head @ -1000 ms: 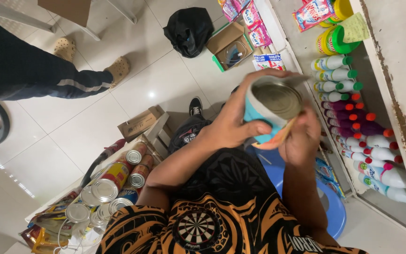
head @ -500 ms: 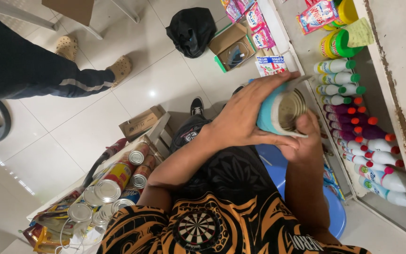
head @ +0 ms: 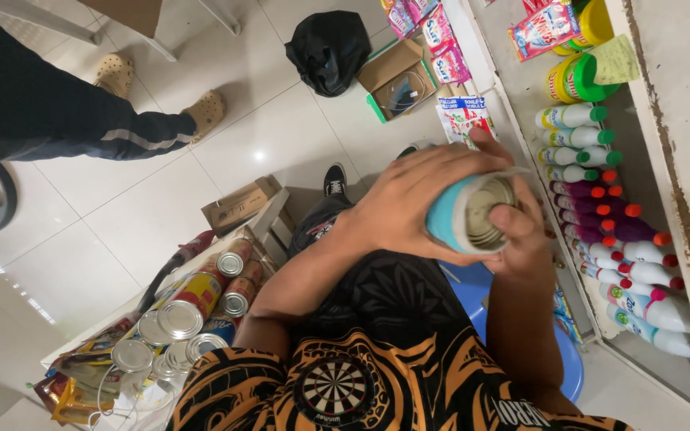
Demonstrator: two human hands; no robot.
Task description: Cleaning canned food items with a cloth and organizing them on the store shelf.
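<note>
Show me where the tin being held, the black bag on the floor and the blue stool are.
tin (head: 481, 211): head view, its silver end
black bag (head: 331, 49): head view, its middle
blue stool (head: 473, 283): head view, seat edge

Shelf bottles (head: 600, 199) crowd right; tin cans (head: 193, 307) block lower left; floor (head: 265, 120) between open.

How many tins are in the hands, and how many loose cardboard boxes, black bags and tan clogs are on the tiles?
tin, gripped by left hand and right hand: 1
cardboard boxes: 2
black bag: 1
tan clogs: 2
Total: 6
</note>
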